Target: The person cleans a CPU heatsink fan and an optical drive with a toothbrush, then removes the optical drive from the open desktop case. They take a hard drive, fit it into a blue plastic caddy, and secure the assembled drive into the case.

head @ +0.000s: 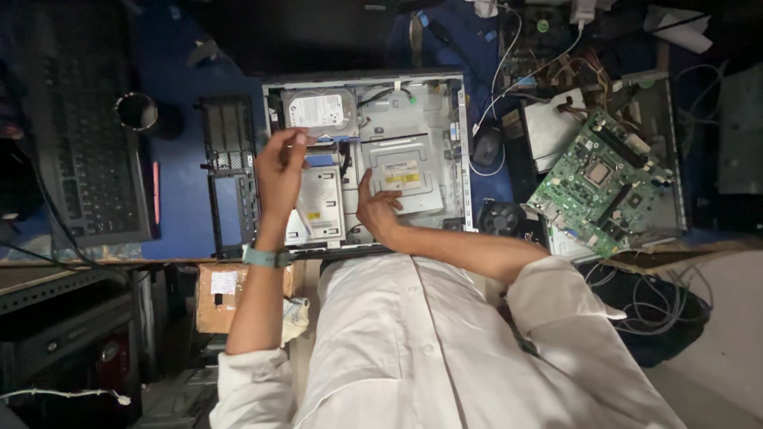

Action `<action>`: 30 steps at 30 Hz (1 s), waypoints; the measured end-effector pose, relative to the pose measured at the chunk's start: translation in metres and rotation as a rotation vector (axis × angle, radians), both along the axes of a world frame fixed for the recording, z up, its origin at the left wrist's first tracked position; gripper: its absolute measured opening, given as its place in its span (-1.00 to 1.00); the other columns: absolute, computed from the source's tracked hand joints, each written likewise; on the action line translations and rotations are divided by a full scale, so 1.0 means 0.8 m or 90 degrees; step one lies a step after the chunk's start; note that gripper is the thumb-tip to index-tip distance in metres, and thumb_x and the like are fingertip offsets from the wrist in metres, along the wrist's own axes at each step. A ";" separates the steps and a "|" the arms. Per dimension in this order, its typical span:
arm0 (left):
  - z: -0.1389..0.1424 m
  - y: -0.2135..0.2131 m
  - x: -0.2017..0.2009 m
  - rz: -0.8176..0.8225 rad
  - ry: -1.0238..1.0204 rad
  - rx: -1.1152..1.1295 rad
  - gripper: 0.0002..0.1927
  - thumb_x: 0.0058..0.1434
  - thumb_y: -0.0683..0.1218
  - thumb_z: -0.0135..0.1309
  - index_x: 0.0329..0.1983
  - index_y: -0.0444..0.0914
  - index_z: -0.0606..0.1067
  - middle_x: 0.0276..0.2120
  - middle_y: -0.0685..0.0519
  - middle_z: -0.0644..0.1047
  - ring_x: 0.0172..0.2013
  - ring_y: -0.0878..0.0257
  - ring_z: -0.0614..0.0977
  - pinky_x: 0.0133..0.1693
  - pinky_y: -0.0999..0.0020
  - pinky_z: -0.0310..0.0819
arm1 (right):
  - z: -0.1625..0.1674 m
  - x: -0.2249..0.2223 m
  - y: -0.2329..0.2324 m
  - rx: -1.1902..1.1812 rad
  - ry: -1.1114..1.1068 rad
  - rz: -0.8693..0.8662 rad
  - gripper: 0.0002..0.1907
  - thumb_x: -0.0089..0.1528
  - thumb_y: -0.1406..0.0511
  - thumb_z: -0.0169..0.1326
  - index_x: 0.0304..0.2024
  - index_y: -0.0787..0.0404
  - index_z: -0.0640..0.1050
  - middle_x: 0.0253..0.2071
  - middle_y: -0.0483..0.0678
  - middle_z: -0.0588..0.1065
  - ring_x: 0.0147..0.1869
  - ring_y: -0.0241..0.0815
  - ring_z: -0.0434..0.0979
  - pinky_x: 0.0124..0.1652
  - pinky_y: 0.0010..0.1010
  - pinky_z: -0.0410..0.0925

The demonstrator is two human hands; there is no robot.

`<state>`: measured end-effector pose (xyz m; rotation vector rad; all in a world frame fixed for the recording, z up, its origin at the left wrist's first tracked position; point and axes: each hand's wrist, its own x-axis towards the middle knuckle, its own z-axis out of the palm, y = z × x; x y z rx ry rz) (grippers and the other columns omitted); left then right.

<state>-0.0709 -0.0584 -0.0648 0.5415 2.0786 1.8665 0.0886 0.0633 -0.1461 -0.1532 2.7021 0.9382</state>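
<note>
While the open desktop computer case (366, 159) lies flat on the blue surface (179, 199), the left hand (280, 168) is raised over its left part, fingers drawn together near the hard drive (319, 110); whether they pinch anything I cannot tell. The right hand (377, 210) rests with fingers spread loosely on the near edge of the silver optical drive (407, 173) in the middle of the case, clamped on nothing. A green motherboard (604, 184) lies tilted to the right, well apart from the case, among loose cables. A black keyboard (83, 151) sits far left.
</note>
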 end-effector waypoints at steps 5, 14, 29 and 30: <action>-0.039 0.055 -0.004 0.000 -0.097 0.060 -0.77 0.43 -0.01 0.04 -0.06 -0.24 0.58 -0.24 0.07 0.69 -0.35 0.43 0.63 -0.42 0.50 0.45 | -0.002 -0.007 -0.002 -0.013 0.078 -0.027 -0.46 0.18 0.28 -0.04 0.17 0.45 0.47 0.36 0.48 0.20 -0.48 0.40 0.60 -0.81 -0.05 0.29; -0.068 0.112 -0.009 -0.244 0.288 -0.253 -0.86 0.36 -0.08 0.14 -0.15 -0.22 0.62 -0.42 -0.05 0.66 -0.40 0.10 0.68 -0.35 0.21 0.53 | 0.046 0.006 0.038 -0.625 -0.113 -0.064 -0.62 0.20 0.11 0.17 -0.10 0.27 0.59 -0.02 0.13 0.54 0.00 0.11 0.60 -0.08 -0.05 0.45; -0.062 0.192 0.108 -0.719 0.264 -0.646 -0.57 0.23 0.11 0.04 0.17 0.01 0.48 0.19 -0.05 0.37 0.21 -0.09 0.20 0.18 -0.07 0.01 | 0.141 -0.036 0.093 -0.854 -0.052 0.150 -0.21 -0.03 0.14 0.33 0.22 0.17 0.38 0.20 0.10 0.42 0.41 0.22 0.26 0.40 0.08 0.06; -0.060 0.199 0.115 -0.737 0.307 -0.640 -0.60 0.21 0.10 0.06 0.13 0.00 0.50 0.14 -0.04 0.40 0.16 -0.08 0.26 0.14 -0.05 0.08 | 0.136 -0.029 0.090 -0.859 -0.028 0.150 -0.24 -0.03 0.13 0.35 0.17 0.19 0.39 0.21 0.13 0.41 0.42 0.31 0.20 0.35 0.04 0.12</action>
